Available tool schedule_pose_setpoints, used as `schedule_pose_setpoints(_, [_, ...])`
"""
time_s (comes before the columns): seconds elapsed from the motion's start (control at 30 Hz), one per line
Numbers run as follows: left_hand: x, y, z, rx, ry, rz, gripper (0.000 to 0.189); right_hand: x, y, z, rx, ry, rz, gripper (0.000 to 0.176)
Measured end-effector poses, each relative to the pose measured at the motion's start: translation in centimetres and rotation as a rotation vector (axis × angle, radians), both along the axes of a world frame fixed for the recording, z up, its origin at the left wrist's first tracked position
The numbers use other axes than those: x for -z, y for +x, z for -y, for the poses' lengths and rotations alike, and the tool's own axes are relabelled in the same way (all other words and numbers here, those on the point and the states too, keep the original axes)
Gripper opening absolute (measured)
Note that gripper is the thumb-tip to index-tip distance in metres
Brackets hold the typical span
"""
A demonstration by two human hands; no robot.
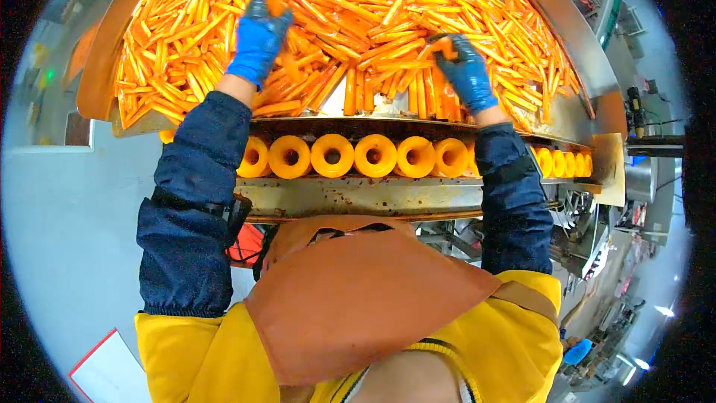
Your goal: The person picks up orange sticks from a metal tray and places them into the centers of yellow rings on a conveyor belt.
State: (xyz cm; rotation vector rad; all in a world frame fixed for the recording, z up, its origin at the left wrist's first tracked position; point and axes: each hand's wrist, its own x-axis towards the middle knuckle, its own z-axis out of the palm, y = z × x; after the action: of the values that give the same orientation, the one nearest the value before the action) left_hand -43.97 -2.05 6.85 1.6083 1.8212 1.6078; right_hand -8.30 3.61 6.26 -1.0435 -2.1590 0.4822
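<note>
Orange sticks (350, 26) are lying heaped beyond the yellow cups (333, 141); left hand (261, 39) and right hand (467, 75) are showing bent fingers among them, hold indeterminable. Keeping sticks parallel is seemingly advisable.

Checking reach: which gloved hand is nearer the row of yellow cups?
The right hand: it sits closer to the yellow cups, while the left hand reaches farther in.

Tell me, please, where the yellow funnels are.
In the head view, the yellow funnels run from left of centre to the right, just below the orange sticks.
</note>
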Motion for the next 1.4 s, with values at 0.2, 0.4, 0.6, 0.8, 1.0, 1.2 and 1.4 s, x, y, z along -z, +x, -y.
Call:
schedule_pose_setpoints(0.2, [-0.4, -4.3, 4.5, -0.195, -0.021, 0.603, 0.03, -4.3, 1.0, 7.0, -0.01, -0.605, -0.754, 0.027])
schedule_pose_setpoints(0.4, [-0.9, -1.2, 10.9, -0.099, -0.132, 0.945, 0.039, 2.4, -2.1, 14.7, -0.128, -1.005, -0.524, 0.022])
schedule_pose_setpoints(0.6, [2.1, -1.8, 18.3, 0.012, -0.048, 0.95, 0.036, 5.4, -1.0, 16.0, 0.084, -0.711, 0.005, 0.026])
schedule_pose_setpoints(0.8, [2.4, -2.4, 21.6, -0.167, -0.141, 1.104, 0.039, 1.8, -2.4, 17.6, 0.069, -0.642, -0.366, 0.032])
schedule_pose_setpoints(1.0, [3.4, -1.9, 22.0, -0.187, -0.128, 1.099, 0.035, 4.2, -7.2, 18.0, -0.257, -0.337, 0.0, 0.029])
schedule_pose_setpoints(1.2, [2.3, -1.6, 22.9, -0.305, -0.123, 1.186, 0.035, 4.7, -8.2, 17.4, 0.019, -0.19, -0.141, 0.022])
schedule_pose_setpoints(1.4, [4.2, -1.9, 22.8, -0.254, 0.065, 1.189, 0.032, 4.9, -10.7, 18.7, -0.133, -0.468, 0.071, 0.032])
